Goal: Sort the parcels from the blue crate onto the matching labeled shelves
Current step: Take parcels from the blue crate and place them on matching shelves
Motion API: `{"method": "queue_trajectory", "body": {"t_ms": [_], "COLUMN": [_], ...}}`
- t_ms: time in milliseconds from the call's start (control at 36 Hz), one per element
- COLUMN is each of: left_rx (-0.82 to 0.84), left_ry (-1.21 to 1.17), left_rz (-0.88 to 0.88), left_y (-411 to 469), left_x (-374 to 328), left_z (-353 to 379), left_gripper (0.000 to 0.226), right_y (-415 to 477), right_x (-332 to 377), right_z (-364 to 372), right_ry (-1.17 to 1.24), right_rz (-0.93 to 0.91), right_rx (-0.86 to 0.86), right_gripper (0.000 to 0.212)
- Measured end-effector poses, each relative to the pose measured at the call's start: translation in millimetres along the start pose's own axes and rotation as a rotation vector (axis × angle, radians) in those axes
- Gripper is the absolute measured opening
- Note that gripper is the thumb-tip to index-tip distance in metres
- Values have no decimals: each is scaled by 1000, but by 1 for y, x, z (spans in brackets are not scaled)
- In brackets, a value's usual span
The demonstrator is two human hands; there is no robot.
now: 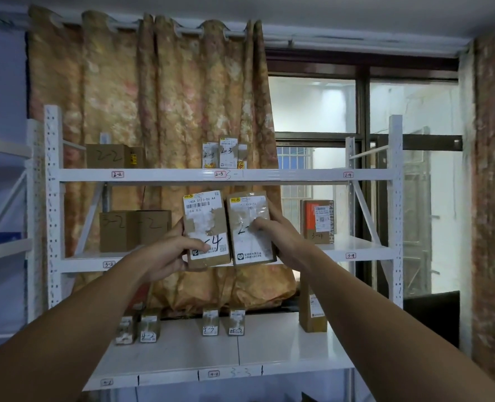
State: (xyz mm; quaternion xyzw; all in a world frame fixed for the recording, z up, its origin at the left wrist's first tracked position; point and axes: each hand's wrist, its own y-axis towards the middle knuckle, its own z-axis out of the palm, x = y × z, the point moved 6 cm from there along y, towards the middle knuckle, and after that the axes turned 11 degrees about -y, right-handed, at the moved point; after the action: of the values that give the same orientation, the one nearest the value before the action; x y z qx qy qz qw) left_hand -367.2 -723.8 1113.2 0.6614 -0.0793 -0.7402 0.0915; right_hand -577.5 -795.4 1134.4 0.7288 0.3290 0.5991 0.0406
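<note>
White labelled shelving [182, 175] stands beyond the fingertips [201, 245] as the left hand [165, 256] grips the left parcel [202, 210] and the right hand [281, 236] the right parcel [249, 216], side by side; thumbs hiding handwritten codes risk misfiling.

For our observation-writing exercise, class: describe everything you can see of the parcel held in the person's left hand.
The left parcel is a brown cardboard box, held upright, slightly tilted, before the shelving. A white barcode label covers its top; below lie a torn white patch and brown tape. A handwritten mark ending in 4 follows, its start hidden by the left hand, which grips the lower left edge. A second parcel stands close at its right; contact is unclear.
</note>
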Motion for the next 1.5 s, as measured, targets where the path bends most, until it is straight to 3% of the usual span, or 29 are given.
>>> {"method": "queue_trajectory", "body": {"t_ms": [56,222,417,500,611,667,778,917,1250,1500], "left_rx": [2,-87,-135,-142,-148,-146,-168,-282,-376,-349], "left_ry": [-3,-36,16,92,208,233,295,269,300,364], "left_rz": [8,74,122,136,94,75,80,150,182,138], "left_y": [-2,-2,3,3,6,8,9,13,26,52], "left_x": [-1,-3,3,6,17,22,31,38,55,75], "left_z": [-2,-3,4,10,15,18,25,27,34,15], "left_gripper": [78,86,58,49,67,70,62,79,71,65], "right_y": [-1,-7,-9,-9,-6,-6,-11,-16,0,31], "right_x": [-4,-14,-21,-25,-36,-44,-59,-82,-101,-121], "right_z": [-5,-17,-24,-23,-23,-27,-48,-77,-93,-76], "right_ry": [72,213,61,0,9,-2,66,87,151,128], "right_rz": [6,73,48,19,46,61,71,157,176,184], "right_rx": [61,2,-23,24,113,133,73,-34,-71,-54], "right_gripper": [81,56,42,57,94,103,95,85,72,68]}}
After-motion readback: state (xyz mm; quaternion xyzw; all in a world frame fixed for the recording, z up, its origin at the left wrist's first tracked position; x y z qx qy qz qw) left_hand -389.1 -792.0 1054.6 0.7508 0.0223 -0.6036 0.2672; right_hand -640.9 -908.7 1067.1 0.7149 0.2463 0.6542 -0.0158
